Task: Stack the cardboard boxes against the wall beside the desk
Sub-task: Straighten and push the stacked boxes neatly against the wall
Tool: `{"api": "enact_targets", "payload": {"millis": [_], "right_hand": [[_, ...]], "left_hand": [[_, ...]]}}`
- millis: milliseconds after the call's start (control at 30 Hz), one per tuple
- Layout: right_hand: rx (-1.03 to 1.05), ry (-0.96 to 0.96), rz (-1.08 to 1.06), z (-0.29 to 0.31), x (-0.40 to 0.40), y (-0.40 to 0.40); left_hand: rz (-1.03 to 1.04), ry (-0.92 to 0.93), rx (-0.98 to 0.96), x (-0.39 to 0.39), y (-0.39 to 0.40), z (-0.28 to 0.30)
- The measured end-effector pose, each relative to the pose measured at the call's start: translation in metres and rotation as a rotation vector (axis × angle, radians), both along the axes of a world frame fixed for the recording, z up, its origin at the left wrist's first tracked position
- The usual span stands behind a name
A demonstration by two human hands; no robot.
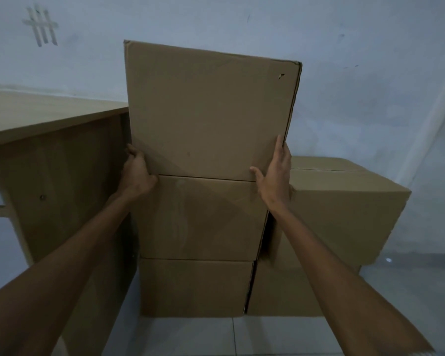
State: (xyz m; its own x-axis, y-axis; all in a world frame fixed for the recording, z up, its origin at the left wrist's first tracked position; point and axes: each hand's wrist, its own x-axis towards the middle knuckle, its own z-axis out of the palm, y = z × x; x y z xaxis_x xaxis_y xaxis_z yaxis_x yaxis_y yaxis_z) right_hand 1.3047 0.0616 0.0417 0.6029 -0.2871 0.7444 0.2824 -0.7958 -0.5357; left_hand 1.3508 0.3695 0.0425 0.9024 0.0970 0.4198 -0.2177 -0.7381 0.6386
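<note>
A tall brown cardboard box [208,109] stands on top of a stack, over a middle box [201,217] and a bottom box [195,286] that sits on the floor. The stack stands against the pale wall, right beside the wooden desk [44,116]. My left hand [136,170] grips the top box at its lower left corner, fingers curled round the edge. My right hand [275,173] presses flat with straight fingers against the lower right edge of the same box.
To the right of the stack, another cardboard box [344,209] rests on a lower one [288,291]. The desk's side panel [62,196] stands close on the left. Pale floor tiles [216,335] lie in front. The wall carries tape marks [41,25].
</note>
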Motion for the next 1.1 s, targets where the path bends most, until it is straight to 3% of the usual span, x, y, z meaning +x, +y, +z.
{"api": "enact_targets", "payload": {"millis": [433,700,1100], "right_hand": [[-0.113,0.143,0.039,-0.026,-0.026,-0.022],[-0.115,0.180,0.025,-0.036,-0.055,-0.051],[-0.154,0.225,-0.091,-0.041,-0.090,-0.144]], "left_hand": [[-0.081,0.026,0.075,-0.042,-0.026,-0.023],[-0.302,-0.127,0.150,-0.073,-0.086,-0.053],[-0.480,-0.332,0.267,-0.093,-0.178,-0.048]]}}
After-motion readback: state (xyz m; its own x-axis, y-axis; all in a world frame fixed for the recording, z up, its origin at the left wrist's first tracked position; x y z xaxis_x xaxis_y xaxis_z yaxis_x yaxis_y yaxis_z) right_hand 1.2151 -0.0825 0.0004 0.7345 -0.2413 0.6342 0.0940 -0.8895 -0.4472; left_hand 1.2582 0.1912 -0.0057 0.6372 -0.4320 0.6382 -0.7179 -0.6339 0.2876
